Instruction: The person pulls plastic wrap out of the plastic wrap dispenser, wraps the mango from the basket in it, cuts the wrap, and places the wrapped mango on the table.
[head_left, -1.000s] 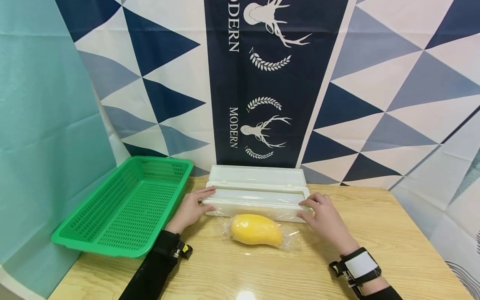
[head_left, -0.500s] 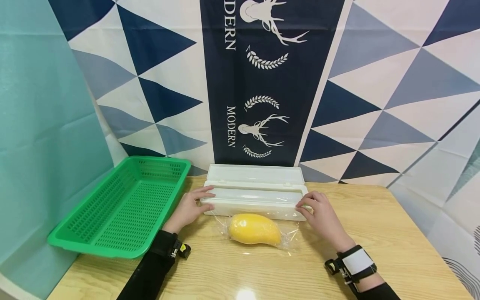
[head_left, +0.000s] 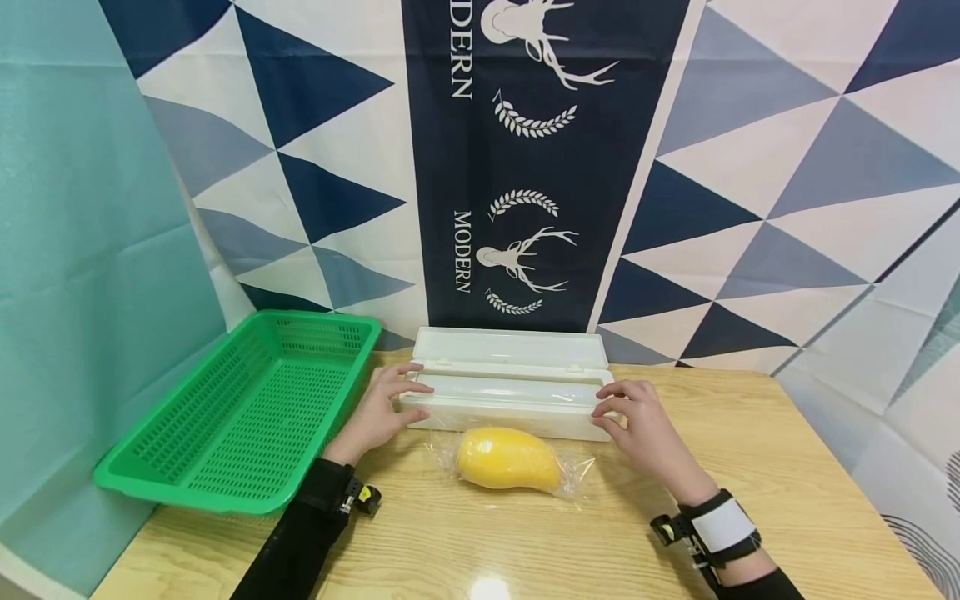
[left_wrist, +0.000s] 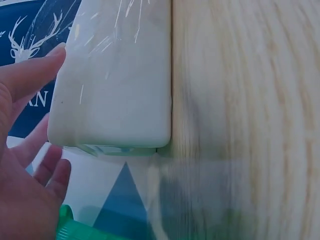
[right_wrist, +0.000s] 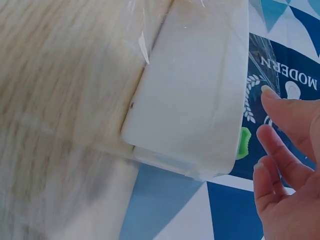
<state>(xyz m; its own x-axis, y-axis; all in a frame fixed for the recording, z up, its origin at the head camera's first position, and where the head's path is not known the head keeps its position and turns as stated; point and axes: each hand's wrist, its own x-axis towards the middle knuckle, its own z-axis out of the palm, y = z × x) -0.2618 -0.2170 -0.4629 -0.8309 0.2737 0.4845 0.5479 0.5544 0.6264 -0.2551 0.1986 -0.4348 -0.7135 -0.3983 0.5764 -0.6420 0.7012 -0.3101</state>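
A white cling film dispenser [head_left: 495,421] stands at the back of the table with its lid [head_left: 513,346] raised and a roll of film [head_left: 517,390] inside. Just in front lies a yellow mango [head_left: 508,458], loosely covered by clear cling film [head_left: 579,473]. My left hand [head_left: 375,417] is at the dispenser's left end, fingers spread over the top and thumb by the front edge. At the right end, my right hand [head_left: 641,425] has its fingertips close to the edge, thumb and forefinger apart in the right wrist view. A green piece [right_wrist: 243,143] shows on that end.
A green perforated basket [head_left: 273,417] stands on the left side of the wooden table [head_left: 570,550]. A patterned cloth [head_left: 345,167] hangs right behind the dispenser, and a teal cloth [head_left: 97,250] hangs at the left.
My left fingers have spread further apart at the dispenser's left end. My right hand has shifted only slightly. The mango and dispenser have stayed in place.
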